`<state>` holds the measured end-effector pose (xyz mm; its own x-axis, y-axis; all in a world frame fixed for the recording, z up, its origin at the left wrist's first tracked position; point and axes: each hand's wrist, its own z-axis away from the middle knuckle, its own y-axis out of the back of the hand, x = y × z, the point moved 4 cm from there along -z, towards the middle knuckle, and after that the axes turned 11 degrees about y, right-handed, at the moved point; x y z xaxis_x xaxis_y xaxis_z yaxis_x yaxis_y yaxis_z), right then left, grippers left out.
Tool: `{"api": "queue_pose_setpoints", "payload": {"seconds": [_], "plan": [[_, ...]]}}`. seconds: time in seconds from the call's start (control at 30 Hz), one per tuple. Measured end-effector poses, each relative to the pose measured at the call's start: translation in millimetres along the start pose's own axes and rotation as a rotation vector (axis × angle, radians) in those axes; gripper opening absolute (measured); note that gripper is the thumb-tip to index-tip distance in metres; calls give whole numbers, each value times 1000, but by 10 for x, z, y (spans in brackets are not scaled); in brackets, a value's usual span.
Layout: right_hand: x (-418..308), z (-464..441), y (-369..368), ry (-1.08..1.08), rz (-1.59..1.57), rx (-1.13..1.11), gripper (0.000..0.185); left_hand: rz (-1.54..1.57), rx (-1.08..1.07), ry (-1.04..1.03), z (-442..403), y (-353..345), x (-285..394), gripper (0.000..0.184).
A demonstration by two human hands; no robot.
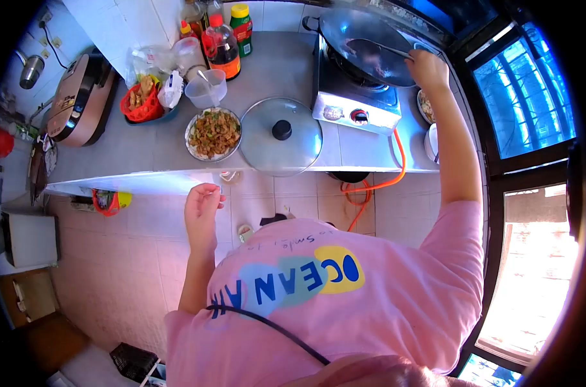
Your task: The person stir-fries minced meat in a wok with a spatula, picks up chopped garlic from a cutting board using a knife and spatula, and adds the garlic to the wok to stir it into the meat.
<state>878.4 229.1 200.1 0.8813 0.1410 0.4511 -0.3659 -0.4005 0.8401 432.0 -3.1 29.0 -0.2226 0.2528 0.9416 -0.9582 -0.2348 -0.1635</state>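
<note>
The spatula (pixel 388 49) reaches into the wok (pixel 346 27), and the wok sits upon the stove (pixel 380 116). The right hand (pixel 429 68) has its fingers clamped around the spatula handle. Left of the stove lies the lid (pixel 261 132) (it is of clear glass), just beside the plate (pixel 191 149) of food. Near the counter edge, the left hand (pixel 204 205) has fingers bent; whether their tips touch, I cannot tell.
</note>
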Motion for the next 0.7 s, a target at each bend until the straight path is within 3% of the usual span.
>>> {"api": "queue_pose_setpoints", "payload": {"seconds": [0.1,0.2,0.3,0.43,0.5,0.63,0.7], "plan": [[2,-76,-103,-46,-4,-27,18,-7,17,27,-30,-72,-43,12],[-68,-122,-390,117,59,-82,15,-21,-29,33,32,-134,30,11],[-187,184,-3,238,119,-147,14,-25,60,8,77,87,-92,12],[-269,267,-9,255,95,-143,13,-58,152,69,59,149,-189,12],[-214,62,-179,156,74,-101,13,12,-14,40,31,-54,-41,11],[99,132,60,-68,-118,-10,19,29,-45,-13,42,-85,41,11],[153,145,-75,-87,-108,-4,21,-27,56,35,-6,6,-117,12]]}}
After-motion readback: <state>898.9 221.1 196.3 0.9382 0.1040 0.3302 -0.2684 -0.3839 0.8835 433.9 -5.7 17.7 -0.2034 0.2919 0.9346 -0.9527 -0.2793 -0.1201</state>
